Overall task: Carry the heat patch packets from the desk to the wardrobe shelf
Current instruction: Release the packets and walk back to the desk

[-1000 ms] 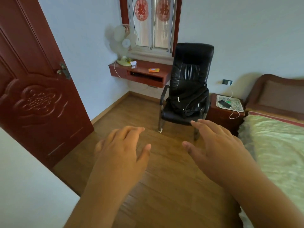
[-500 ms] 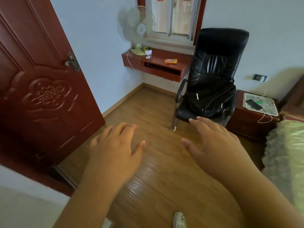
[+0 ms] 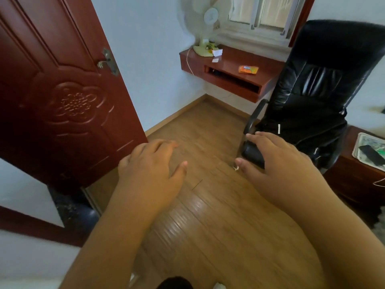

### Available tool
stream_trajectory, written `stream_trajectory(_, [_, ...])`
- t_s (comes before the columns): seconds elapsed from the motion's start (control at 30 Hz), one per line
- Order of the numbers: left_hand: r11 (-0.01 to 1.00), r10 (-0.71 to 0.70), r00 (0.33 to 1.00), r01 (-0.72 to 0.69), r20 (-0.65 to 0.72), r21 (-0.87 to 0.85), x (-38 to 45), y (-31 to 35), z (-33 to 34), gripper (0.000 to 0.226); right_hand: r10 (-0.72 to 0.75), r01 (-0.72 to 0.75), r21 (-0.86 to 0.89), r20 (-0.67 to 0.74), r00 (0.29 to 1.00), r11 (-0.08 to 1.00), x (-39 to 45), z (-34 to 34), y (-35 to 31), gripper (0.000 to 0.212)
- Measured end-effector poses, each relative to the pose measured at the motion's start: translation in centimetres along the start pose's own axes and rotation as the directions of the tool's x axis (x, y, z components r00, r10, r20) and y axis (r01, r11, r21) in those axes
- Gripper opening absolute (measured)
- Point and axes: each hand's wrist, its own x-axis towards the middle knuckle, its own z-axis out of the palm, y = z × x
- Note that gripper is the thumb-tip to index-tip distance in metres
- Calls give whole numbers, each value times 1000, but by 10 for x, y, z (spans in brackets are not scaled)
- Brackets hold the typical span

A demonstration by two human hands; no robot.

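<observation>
1. Head view: left hand [image 3: 149, 174] and right hand [image 3: 277, 165], fingers spread, holding nothing, above the floor [image 3: 218, 215].
2. Heat patch packets [image 3: 248, 69]: orange, print blurred, near the desk [image 3: 227, 65] front edge.
3. Chair [image 3: 312, 90]: hides the desk's right end.
4. Fan [image 3: 205, 24]: top cut off.

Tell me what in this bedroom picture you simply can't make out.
All from the head view:
- Orange packets on the desk: too small to read or count.
- Desk slot: its inside is dark.
- Fan: top cut off by the upper edge, and blurred.
- Chair: seat partly hidden behind the right hand.
- Wardrobe shelf: not in view.
- Left hand: palm side hidden; it faces down.
</observation>
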Motion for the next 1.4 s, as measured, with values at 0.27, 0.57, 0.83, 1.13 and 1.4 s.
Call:
stream_trajectory(0.27, [998,52,999,-52,5,-32,96,14,18,49,60,-60,-9,10,998,998,77,-1,20,73])
stream_trajectory(0.57, [984,161,987,-160,10,-84,254,-2,13,49,147,-150,-84,-35,988,985,206,-16,-3,73])
stream_trajectory(0.83, [978,207,977,-204,51,-46,373,-24,3,52,163,-168,-96,-57,985,981,320,-12,-34,73])
stream_trajectory(1.13, [989,144,985,-145,95,-3,469,-19,11,52,127,-129,-50,-34,991,990,434,-10,-17,73])
stream_trajectory(1.4, [995,84,996,-84,-9,60,576,32,-2,53,11,-11,-8,-50,999,1000,563,-36,22,75])
